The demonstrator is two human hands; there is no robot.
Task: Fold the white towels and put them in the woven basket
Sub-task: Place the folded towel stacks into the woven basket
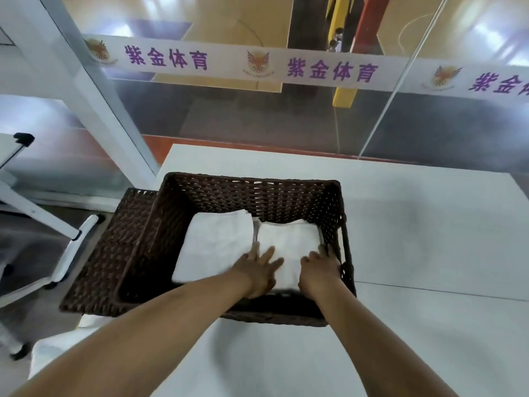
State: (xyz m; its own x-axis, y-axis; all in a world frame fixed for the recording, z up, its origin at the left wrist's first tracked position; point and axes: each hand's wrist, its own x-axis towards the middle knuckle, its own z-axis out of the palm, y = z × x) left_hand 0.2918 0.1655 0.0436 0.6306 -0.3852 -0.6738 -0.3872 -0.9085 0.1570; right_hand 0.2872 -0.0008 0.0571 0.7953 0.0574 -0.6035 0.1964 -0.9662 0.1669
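We reach both arms into the woven basket [257,196]; our left hand [259,269] lies flat, fingers spread, on the right folded towel [289,245], our right hand [322,266] curls over its edge, beside the left folded towel [213,245].

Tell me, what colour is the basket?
Dark brown woven basket, seen best in the head view.

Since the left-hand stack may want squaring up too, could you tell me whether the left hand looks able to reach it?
Probably yes. The left hand lies flat on the right stack, right beside the left stack. Nothing lies between them, and the basket is open on top.
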